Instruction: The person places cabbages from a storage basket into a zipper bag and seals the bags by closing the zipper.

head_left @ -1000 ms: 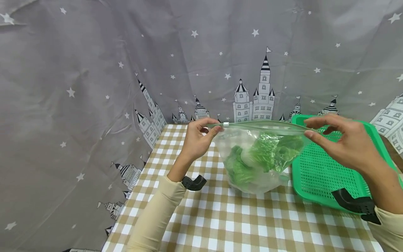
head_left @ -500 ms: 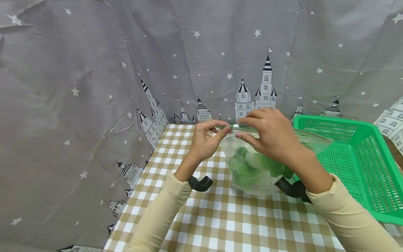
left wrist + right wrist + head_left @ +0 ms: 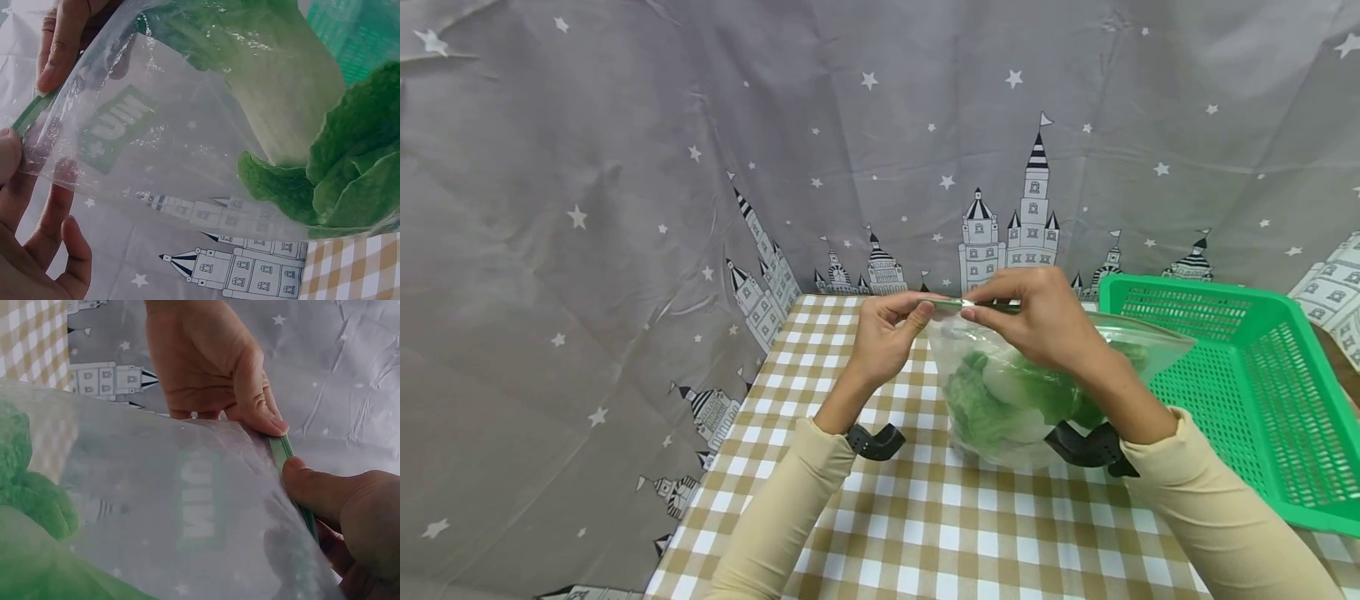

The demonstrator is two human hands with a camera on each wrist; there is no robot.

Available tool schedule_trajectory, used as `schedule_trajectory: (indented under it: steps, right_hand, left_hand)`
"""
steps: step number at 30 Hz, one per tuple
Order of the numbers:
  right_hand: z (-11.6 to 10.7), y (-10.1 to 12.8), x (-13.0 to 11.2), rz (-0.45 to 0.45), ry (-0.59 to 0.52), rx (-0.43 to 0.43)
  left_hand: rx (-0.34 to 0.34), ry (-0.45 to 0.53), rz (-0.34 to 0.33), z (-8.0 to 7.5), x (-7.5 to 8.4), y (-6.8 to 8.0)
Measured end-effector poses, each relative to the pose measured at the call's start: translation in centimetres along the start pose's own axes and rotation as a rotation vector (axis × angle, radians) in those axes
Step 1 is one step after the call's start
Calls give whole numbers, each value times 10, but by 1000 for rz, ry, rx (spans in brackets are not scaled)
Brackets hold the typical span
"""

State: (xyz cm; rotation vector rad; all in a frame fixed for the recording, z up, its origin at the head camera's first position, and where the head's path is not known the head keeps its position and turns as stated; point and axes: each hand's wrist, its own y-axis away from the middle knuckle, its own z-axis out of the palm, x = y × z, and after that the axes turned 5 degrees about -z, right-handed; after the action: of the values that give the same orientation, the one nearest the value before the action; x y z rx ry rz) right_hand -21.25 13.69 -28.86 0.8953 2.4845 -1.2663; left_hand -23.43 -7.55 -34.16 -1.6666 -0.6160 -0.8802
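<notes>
A clear zip bag (image 3: 1000, 392) with green lettuce (image 3: 981, 408) inside stands on the checked tablecloth (image 3: 925, 517). My left hand (image 3: 922, 307) pinches the left end of the bag's green zip strip (image 3: 951, 305). My right hand (image 3: 972, 311) pinches the same strip right beside it, thumb under and fingers on top. In the left wrist view the lettuce (image 3: 337, 156) fills the bag and the zip strip (image 3: 31, 112) runs between both hands. In the right wrist view my right thumb (image 3: 312, 487) presses the strip (image 3: 282, 450) below my left hand (image 3: 212, 369).
A green perforated plastic basket (image 3: 1262, 367) sits at the right of the table, close to the bag. A grey curtain (image 3: 625, 167) printed with stars and castles hangs behind and to the left. The table's left edge runs along the curtain.
My right hand has left the right end of the zip and come across to the left end beside my left hand. The bag's right corner now hangs free.
</notes>
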Motion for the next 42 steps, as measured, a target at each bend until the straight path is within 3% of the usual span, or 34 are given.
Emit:
schedule_trajectory:
  steps: [11,18,25,30,38,42]
  right_hand:
    - [-12,11,7,129,-74,-9]
    - [-30,25,9,239,-61,-29]
    - [-53,44,15,327,-5,-36]
    - [-72,59,21,400,42,-20]
    - [-104,88,34,426,125,55]
    - [-111,101,26,393,135,77]
  left_hand:
    - [39,-24,-11,1,0,-1]
    - [52,-64,-20,3,22,1]
    - [72,-61,-31,-10,-4,3]
    - [100,-31,-14,-20,-10,5]
    - [127,50,-14,-33,-15,11]
    - [132,69,-25,-33,-4,17]
